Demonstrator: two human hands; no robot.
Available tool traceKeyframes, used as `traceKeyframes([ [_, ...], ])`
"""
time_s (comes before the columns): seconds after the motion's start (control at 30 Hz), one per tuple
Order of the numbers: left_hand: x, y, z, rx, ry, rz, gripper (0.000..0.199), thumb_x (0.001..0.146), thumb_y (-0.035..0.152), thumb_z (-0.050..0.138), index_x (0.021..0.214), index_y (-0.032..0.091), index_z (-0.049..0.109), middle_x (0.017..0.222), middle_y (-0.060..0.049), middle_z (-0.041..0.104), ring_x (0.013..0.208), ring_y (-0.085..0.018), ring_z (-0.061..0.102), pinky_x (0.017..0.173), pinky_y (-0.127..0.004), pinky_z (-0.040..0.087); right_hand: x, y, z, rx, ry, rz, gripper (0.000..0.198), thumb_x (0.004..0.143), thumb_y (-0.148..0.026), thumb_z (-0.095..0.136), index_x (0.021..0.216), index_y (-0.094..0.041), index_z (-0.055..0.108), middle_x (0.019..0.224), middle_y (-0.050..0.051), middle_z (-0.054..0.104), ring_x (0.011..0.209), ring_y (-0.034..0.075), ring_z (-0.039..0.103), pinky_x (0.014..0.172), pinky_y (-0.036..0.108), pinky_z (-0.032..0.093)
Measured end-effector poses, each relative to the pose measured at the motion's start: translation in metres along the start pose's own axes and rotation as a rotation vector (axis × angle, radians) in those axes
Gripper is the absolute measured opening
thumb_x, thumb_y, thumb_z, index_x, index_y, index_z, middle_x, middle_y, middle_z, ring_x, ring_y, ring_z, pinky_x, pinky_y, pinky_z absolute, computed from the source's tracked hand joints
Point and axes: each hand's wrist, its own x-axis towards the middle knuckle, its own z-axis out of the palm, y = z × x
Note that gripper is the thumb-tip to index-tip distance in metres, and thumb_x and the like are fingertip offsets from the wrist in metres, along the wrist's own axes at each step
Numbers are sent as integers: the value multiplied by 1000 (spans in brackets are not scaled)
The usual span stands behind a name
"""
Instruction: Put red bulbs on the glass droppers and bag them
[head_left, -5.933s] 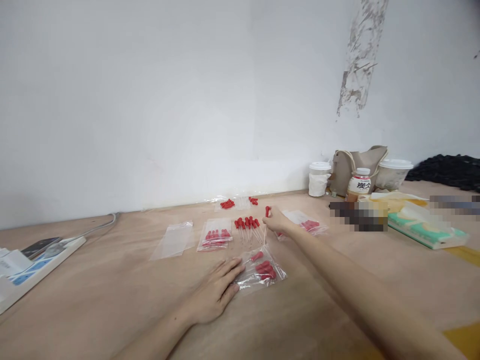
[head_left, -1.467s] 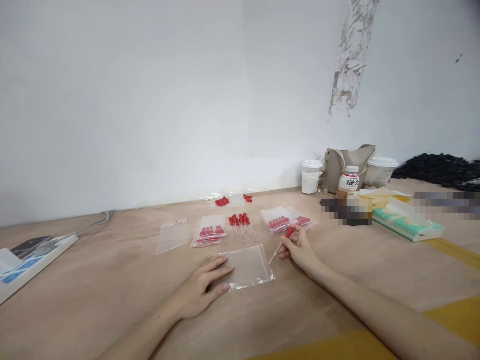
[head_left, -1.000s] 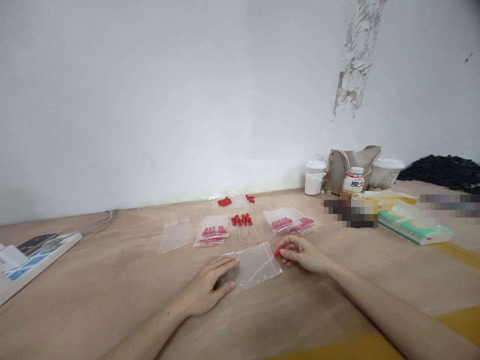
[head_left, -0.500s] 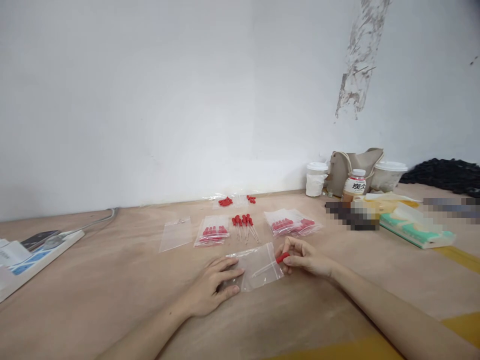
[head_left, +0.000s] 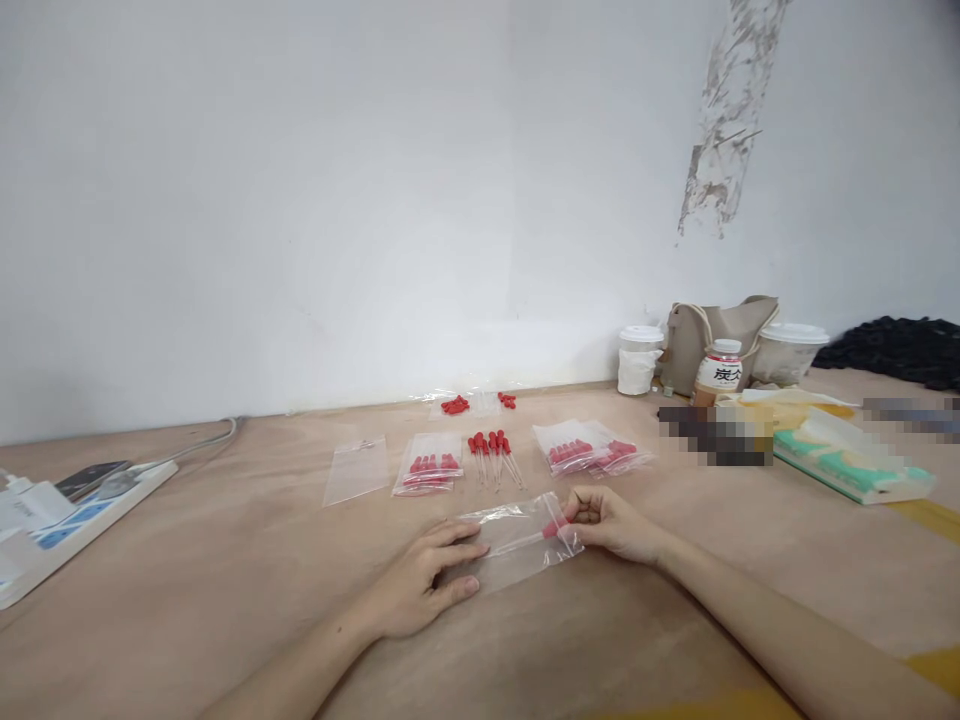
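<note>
A clear zip bag [head_left: 517,570] lies flat in front of me with its mouth to the right. My left hand [head_left: 424,580] rests on its left end, fingers spread and pressing it to the table. Inside the bag is a dropper with a thin clear stem and a red bulb [head_left: 556,527]. My right hand [head_left: 611,520] pinches at the bulb's end by the bag's mouth; its fingertips are partly hidden. Beyond the bag several loose red-bulbed droppers [head_left: 491,445] lie side by side. Filled bags stand to either side of them, one stack left [head_left: 427,470], another right [head_left: 574,452].
An unfilled clear bag [head_left: 355,470] lies at the left. Small red bulbs [head_left: 455,405] lie on plastic near the wall. A power strip [head_left: 82,535] is far left. Lidded cups [head_left: 640,360], a bottle [head_left: 720,372], a paper bag [head_left: 694,345] and a tissue pack [head_left: 851,465] stand right.
The dropper has slid leftward, deeper into the bag, so its red bulb is now inside the mouth. My left hand has stayed on the bag. The view has shifted slightly.
</note>
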Motion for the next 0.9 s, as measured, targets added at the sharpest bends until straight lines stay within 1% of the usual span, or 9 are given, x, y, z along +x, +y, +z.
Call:
traceKeyframes([
  [0.1, 0, -1, 1, -20, 23, 5, 39, 83, 42, 45, 120, 31, 47, 131, -2, 41, 120, -23, 37, 99, -42, 30, 1, -6, 5, -218, -52, -122, 28, 68, -42, 60, 74, -16, 64, 78, 4, 63, 71, 15, 56, 68, 28, 43],
  [0.2, -1, -3, 2, -23, 28, -12, 36, 83, 41, 44, 118, 31, 50, 131, -2, 41, 119, -22, 37, 99, -42, 30, 1, -10, 6, -480, -93, -269, 26, 78, -38, 50, 79, -19, 68, 83, 4, 60, 74, 15, 54, 69, 27, 42],
  [0.27, -2, -4, 2, -29, 17, -25, 35, 84, 40, 45, 116, 31, 52, 131, -2, 41, 120, -22, 37, 99, -41, 30, 2, -10, 3, -567, -32, -299, 23, 79, -32, 47, 81, -19, 67, 83, 4, 59, 74, 14, 53, 68, 26, 42],
  [0.37, -4, -5, 1, -52, 20, -28, 32, 84, 37, 44, 115, 31, 53, 131, -1, 42, 121, -22, 35, 99, -41, 30, 8, -11, -4, -629, 223, -223, 17, 75, -26, 49, 73, -17, 63, 70, 3, 59, 61, 13, 51, 57, 24, 40],
  [0.43, -4, -5, 0, -71, 50, -30, 32, 86, 35, 42, 116, 31, 52, 130, -1, 43, 121, -21, 35, 99, -41, 31, 18, -17, -6, -665, 340, -168, 10, 71, -22, 52, 67, -17, 59, 62, 1, 58, 56, 13, 50, 52, 23, 38],
  [0.57, -4, -4, 0, -70, 73, -26, 35, 86, 37, 41, 118, 29, 50, 129, -2, 44, 120, -21, 37, 98, -40, 33, 59, -33, 3, -778, 436, -85, 5, 62, -13, 55, 60, -17, 55, 59, 0, 58, 57, 12, 52, 55, 21, 38],
  [0.63, -4, -4, 1, -51, 63, -18, 35, 85, 37, 42, 118, 30, 50, 128, -2, 45, 119, -21, 38, 98, -40, 33, 87, -36, 11, -784, 503, -43, 4, 62, -13, 55, 61, -17, 57, 63, 2, 60, 64, 14, 55, 59, 22, 38],
  [0.73, -4, -3, 2, -28, 63, -7, 34, 86, 36, 42, 118, 30, 50, 127, -2, 46, 117, -20, 40, 98, -39, 34, 125, -30, 20, -754, 595, 41, 9, 63, -15, 55, 70, -14, 60, 73, 8, 63, 72, 17, 57, 62, 23, 39],
  [0.9, -2, -2, 2, 4, 65, 21, 33, 86, 36, 40, 117, 29, 52, 126, -3, 47, 116, -21, 41, 98, -39, 33, 166, -9, 18, -689, 671, 181, 16, 70, -25, 52, 67, -13, 63, 74, 12, 64, 72, 22, 59, 60, 27, 41],
])
